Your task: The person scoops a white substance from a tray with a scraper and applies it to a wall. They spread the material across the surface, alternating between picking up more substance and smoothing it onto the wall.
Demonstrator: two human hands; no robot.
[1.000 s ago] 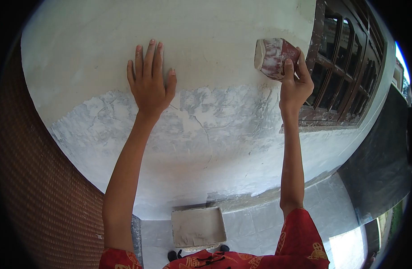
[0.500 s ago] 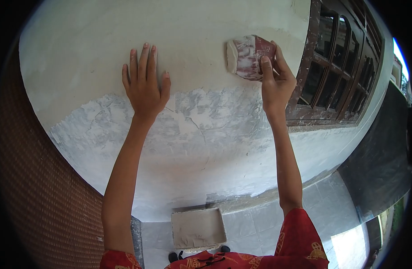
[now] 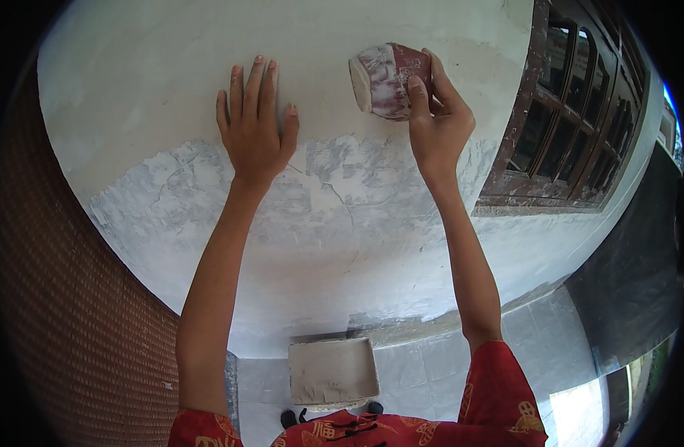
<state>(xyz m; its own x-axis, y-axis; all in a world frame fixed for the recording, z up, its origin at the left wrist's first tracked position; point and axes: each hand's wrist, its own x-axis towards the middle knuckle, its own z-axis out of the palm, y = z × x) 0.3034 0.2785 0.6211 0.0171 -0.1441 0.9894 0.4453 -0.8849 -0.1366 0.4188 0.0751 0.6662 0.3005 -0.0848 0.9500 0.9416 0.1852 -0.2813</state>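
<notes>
My right hand (image 3: 442, 130) grips a reddish-brown putty scraper (image 3: 412, 68), thumb on its near face and fingers behind. White smears cover the scraper's left half, and a thick bead of putty runs along its left edge, close against the wall. Flat on the wall (image 3: 319, 97) to the left lies my left hand (image 3: 256, 134), fingers stretched and holding nothing. Around both hands the upper wall has a smooth, cream-coloured coat. Below them a rougher patch (image 3: 304, 194) shows grey and white with fine cracks.
A brown wooden window (image 3: 558, 112) with dark panes is set in the wall at the right. Below, a tray of putty (image 3: 333, 372) stands by the feet on grey floor tiles (image 3: 409, 365). Woven matting (image 3: 81, 298) runs along the left; a dark sheet (image 3: 632, 261) hangs at the right.
My right hand has moved the scraper left across the wall, away from the window and closer to my left hand. The left hand stays at its spot; the view has shifted slightly.
</notes>
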